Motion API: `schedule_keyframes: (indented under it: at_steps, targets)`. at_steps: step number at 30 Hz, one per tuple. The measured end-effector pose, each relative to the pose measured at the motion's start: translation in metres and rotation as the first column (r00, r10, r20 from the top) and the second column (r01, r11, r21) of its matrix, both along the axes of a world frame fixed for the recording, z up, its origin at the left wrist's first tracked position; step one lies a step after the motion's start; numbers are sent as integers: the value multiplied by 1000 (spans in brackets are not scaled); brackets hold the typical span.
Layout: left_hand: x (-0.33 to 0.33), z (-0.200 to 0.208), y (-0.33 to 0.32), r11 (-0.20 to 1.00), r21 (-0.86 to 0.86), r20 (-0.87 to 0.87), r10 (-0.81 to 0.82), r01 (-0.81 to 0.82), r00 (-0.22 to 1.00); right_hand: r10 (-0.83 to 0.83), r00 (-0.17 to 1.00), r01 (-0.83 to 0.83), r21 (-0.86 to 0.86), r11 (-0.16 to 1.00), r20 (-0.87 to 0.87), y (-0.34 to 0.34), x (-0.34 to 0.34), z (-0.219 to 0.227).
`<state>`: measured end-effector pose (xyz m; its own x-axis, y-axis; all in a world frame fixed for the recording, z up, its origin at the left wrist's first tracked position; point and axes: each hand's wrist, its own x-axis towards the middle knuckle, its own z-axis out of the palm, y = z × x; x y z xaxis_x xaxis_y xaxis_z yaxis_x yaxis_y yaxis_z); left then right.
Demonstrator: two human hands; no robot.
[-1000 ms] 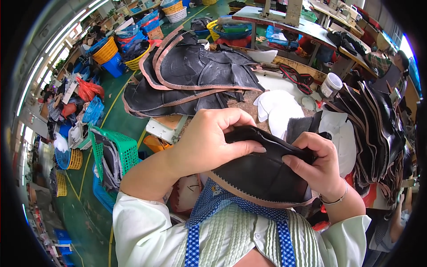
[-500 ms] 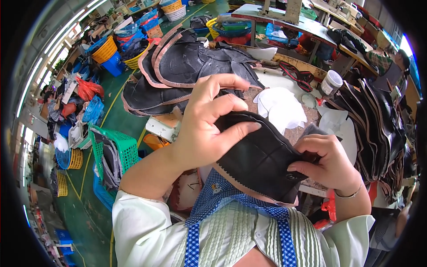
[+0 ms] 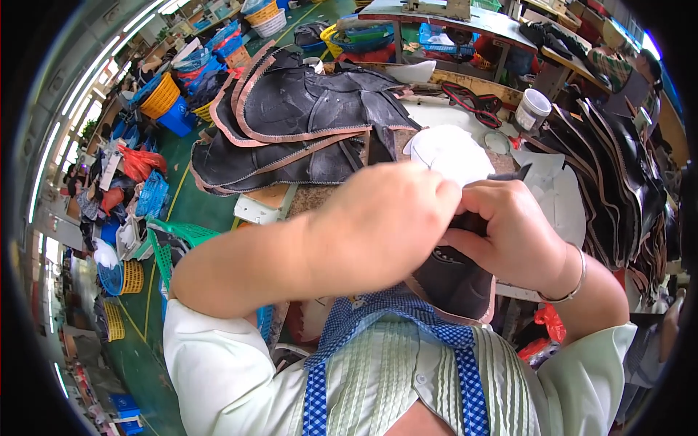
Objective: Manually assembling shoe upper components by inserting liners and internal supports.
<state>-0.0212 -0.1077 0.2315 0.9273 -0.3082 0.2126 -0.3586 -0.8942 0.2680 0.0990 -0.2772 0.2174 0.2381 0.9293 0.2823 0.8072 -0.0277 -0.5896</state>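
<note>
A black leather boot upper (image 3: 456,285) with a pinkish trimmed edge hangs in front of my chest, its upper part hidden by my hands. My right hand (image 3: 509,225) pinches its top edge between thumb and curled fingers. Right beside it, my left hand (image 3: 396,218) is closed at the same edge, its back turned up and slightly blurred; its fingertips are hidden. Beyond the hands, a pile of round white pieces (image 3: 452,152) lies on the worktable. More black leather uppers (image 3: 313,102) with pink zigzag edges are stacked at the far left of the table.
Another stack of black uppers (image 3: 607,192) stands at the right. A white tub (image 3: 533,110) and a black-and-red looped object (image 3: 476,104) sit at the back. A green basket (image 3: 185,236) is by my left elbow; yellow baskets (image 3: 160,96) stand farther left.
My left hand has swung rightward and turned over, closing beside my right hand. The upper has folded and tilted, with less of it showing. The view has shifted slightly.
</note>
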Motion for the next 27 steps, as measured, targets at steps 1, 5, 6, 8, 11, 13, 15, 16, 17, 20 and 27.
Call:
schedule_keyframes:
  at_steps: [1, 5, 6, 8, 11, 13, 15, 16, 17, 20, 27]
  targets:
    - [8, 2, 6, 999, -48, -64, -7, 4, 998, 19, 991, -30, -85, 996, -129, 0, 1, 8]
    - [8, 13, 27, 943, -248, -60, -245, 223, 968, 164, 975, -193, -211, 958, -147, -16, 28, 8]
    - [8, 14, 29, 942, -247, -68, -252, 229, 965, 206, 962, -233, -151, 961, -179, -19, 33, 5]
    - [6, 17, 31, 908, -387, -128, -225, 160, 966, 218, 960, -231, -59, 971, -174, -23, 32, 1]
    - [8, 6, 30, 887, -430, -84, -224, 167, 971, 212, 972, -208, 48, 977, -97, -25, 27, -1]
    - [7, 4, 27, 866, -493, -160, -186, 84, 969, 180, 983, -178, 69, 982, -32, -26, 26, -1]
    - [6, 2, 31, 864, -491, -153, -211, 112, 965, 173, 977, -169, 40, 985, -127, -25, 27, 2]
    - [6, 1, 34, 860, -492, -146, -238, 138, 960, 173, 977, -168, 44, 985, -124, -26, 27, 4]
    - [6, 2, 38, 845, -522, -205, -260, 120, 944, 160, 977, -155, 43, 987, -142, -25, 26, 6]
    - [17, -4, 52, 817, -534, -108, -320, 217, 941, 140, 984, -134, 58, 989, -110, -20, 21, 10]
    - [9, 18, 6, 998, -61, 65, 13, -9, 998, 54, 997, -45, 156, 987, -54, -2, 23, 9]
